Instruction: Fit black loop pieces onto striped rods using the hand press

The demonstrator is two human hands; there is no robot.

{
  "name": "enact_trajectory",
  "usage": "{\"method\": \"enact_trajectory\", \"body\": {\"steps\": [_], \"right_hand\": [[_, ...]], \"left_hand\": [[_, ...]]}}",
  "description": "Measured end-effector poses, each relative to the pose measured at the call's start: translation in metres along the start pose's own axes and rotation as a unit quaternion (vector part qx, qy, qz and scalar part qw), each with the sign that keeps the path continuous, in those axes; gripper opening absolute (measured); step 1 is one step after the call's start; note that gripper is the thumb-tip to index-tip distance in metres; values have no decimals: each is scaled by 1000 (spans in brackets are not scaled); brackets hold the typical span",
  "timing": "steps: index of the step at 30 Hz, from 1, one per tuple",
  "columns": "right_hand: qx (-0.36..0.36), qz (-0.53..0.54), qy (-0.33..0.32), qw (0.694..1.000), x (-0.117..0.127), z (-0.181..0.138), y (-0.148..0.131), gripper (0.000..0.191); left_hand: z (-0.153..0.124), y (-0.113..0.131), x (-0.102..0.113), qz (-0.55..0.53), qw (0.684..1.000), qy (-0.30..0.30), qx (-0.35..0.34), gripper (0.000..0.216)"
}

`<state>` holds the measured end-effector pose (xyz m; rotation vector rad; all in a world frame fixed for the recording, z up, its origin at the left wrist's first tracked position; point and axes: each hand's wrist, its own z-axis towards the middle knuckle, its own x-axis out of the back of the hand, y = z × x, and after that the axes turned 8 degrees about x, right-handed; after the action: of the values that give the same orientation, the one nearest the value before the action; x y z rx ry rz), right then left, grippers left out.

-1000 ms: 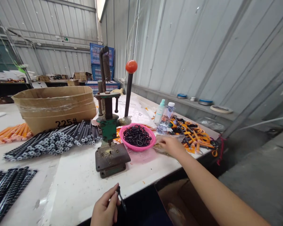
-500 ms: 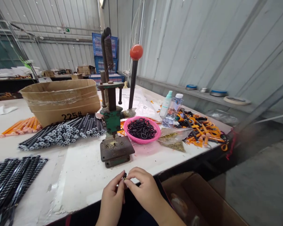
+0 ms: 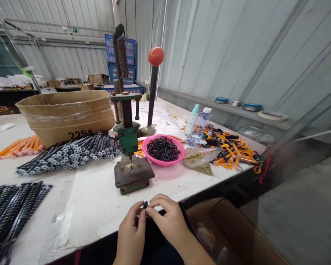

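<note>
Just over the table's front edge, my left hand (image 3: pixel 132 226) and my right hand (image 3: pixel 165 217) meet fingertip to fingertip. Between them is a small black piece (image 3: pixel 145 204), too small and too covered by fingers to name, with a tiny yellowish bit beside it. My left hand pinches the black piece. The right thumb and forefinger are pressed together at its right side; what they hold is mostly hidden. Behind the hands stands a green hand press (image 3: pixel 128 141) with a red ball lever (image 3: pixel 156 57); brass-coloured grains lie on its base plate (image 3: pixel 134 171).
A pink basket (image 3: pixel 183 154) of black looped pieces stands right of the press, beside a clear bag (image 3: pixel 200 162) of small brass-coloured parts. Bundles of black-and-white striped rods (image 3: pixel 71 156) lie left, before a cardboard box (image 3: pixel 63 117). Two bottles (image 3: pixel 200 127) and orange straps (image 3: pixel 233 149) are at right.
The camera view has shifted slightly, so the table things sit a little further left and higher. Both hands keep their pinch, and the black piece shows a bit more upright between them.
</note>
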<state>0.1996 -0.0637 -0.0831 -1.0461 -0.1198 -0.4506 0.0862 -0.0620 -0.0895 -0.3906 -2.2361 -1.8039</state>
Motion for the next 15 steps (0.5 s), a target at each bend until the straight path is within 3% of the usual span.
{"method": "enact_trajectory", "body": {"steps": [3, 5, 8, 10, 12, 14, 15], "right_hand": [[6, 52, 33, 998, -4, -2, 4, 9], [-38, 147, 53, 987, -9, -7, 8, 7], [-170, 362, 24, 916, -16, -16, 13, 22], [-217, 422, -25, 880, -16, -17, 14, 27], [-187, 344, -68, 918, -11, -8, 15, 20], [-89, 172, -117, 974, -5, 12, 15, 10], [-28, 75, -150, 985, -3, 25, 17, 8]], "left_hand": [[-2, -3, -1, 9, 999, 12, -30, 29], [-4, -8, -1, 20, 999, 9, -37, 29], [-6, -13, 2, 47, 996, -3, -70, 29], [-4, -10, 8, 87, 991, -29, -96, 29], [3, 2, 18, 155, 978, -62, -122, 30], [17, 19, 30, 250, 953, -83, -147, 28], [27, 29, 36, 304, 935, -89, -160, 27]]}}
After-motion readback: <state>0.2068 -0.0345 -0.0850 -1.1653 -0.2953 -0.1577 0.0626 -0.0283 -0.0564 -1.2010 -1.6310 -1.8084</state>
